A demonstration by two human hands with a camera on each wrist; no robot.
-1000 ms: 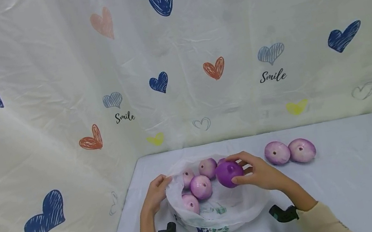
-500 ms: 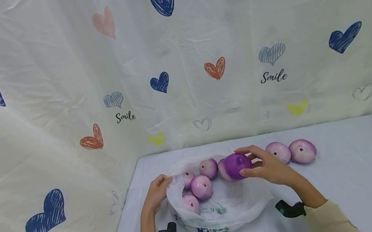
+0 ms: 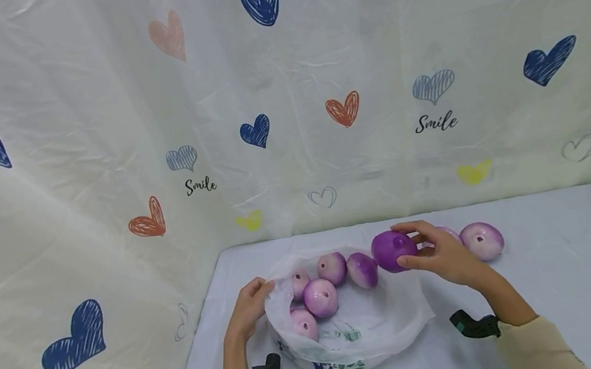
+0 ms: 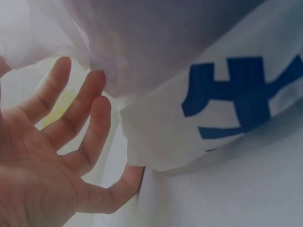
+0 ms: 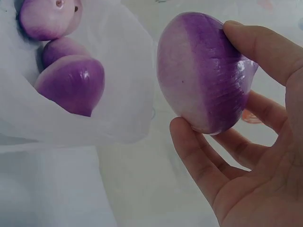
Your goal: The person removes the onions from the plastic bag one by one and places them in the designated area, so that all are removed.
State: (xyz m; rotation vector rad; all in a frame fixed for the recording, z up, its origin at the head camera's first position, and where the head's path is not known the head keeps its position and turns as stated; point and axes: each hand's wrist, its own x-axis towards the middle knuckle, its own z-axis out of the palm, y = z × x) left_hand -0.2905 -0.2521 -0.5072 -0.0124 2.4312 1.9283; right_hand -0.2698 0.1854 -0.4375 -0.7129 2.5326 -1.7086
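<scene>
My right hand (image 3: 446, 255) holds a purple-and-white onion (image 3: 394, 251) between thumb and fingers, raised at the right rim of a white plastic bag (image 3: 385, 353). In the right wrist view the onion (image 5: 203, 71) shows its smooth two-toned skin and pointed tip. At the bag's left rim, my left hand (image 3: 251, 308) pinches the thin plastic. The left wrist view shows its fingers (image 4: 97, 127) against the outside of the bag (image 4: 161, 142), with the thumb mostly out of frame. Several onions lie inside the wide-mouthed bag, among them a darker purple-ended onion (image 3: 363, 270) nearest the held one.
To the right of the bag, an onion (image 3: 481, 241) sits on the white-covered table (image 3: 587, 291). Another onion (image 3: 449, 231) beside it is mostly hidden behind my right hand. A white curtain (image 3: 275, 69) printed with hearts hangs along the back and left.
My right hand has moved right and slightly up with its onion, from over the bag's inside to its right rim. One onion in the bag has turned its purple end rightward. My left hand stays put.
</scene>
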